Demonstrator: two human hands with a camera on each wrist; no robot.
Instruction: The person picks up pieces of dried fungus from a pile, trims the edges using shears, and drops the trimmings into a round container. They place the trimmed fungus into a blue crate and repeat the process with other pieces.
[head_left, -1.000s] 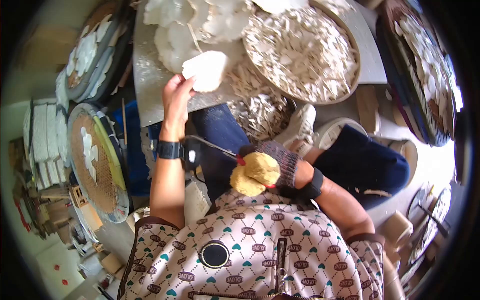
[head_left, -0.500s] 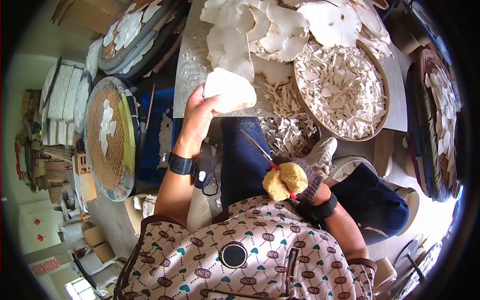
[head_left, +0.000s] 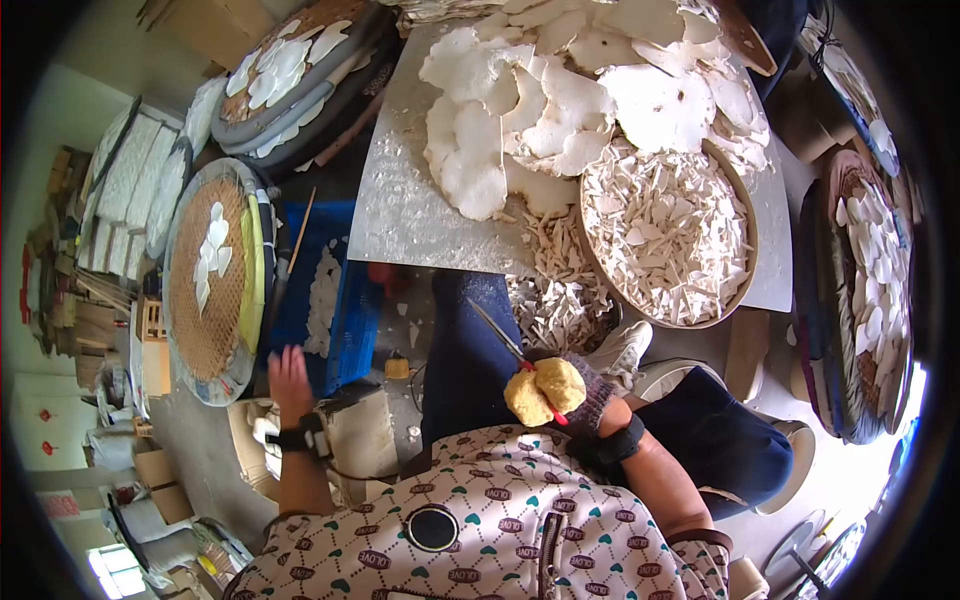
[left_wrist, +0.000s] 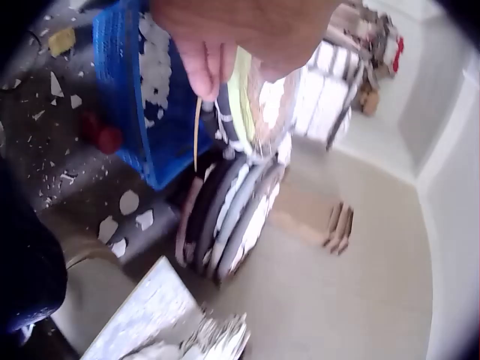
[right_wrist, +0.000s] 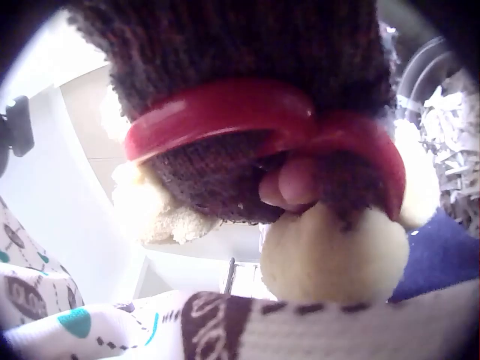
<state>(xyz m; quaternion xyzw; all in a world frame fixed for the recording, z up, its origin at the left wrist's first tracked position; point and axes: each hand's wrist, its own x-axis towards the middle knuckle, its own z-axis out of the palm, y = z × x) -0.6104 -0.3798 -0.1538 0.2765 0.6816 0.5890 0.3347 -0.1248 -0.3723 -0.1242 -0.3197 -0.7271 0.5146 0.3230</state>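
My right hand (head_left: 575,385), in a dark knitted glove, grips a pair of scissors (head_left: 495,328) with red handles wrapped in yellow foam padding (head_left: 545,392). The blades point up and left over my dark trouser leg. Close up in the right wrist view, the red handle loops (right_wrist: 225,112) surround gloved fingers, with bare fingertips showing. My bare left hand (head_left: 290,385) is out to the left with fingers extended and nothing visible in it. It is above a cardboard box (head_left: 365,440) and beside a blue crate (head_left: 350,340). In the left wrist view its fingers overlap a thin stick (left_wrist: 197,135).
A grey table (head_left: 400,215) ahead carries large thin white sheets (head_left: 560,110) and a round tray (head_left: 752,250) heaped with white scraps. More scraps (head_left: 560,312) fill a container below. Round woven racks (head_left: 195,290) stand at left, others (head_left: 865,290) at right.
The left hand has swung from the table edge down and left, and the white sheet it held is gone from it. The right hand still holds the scissors near the lap.
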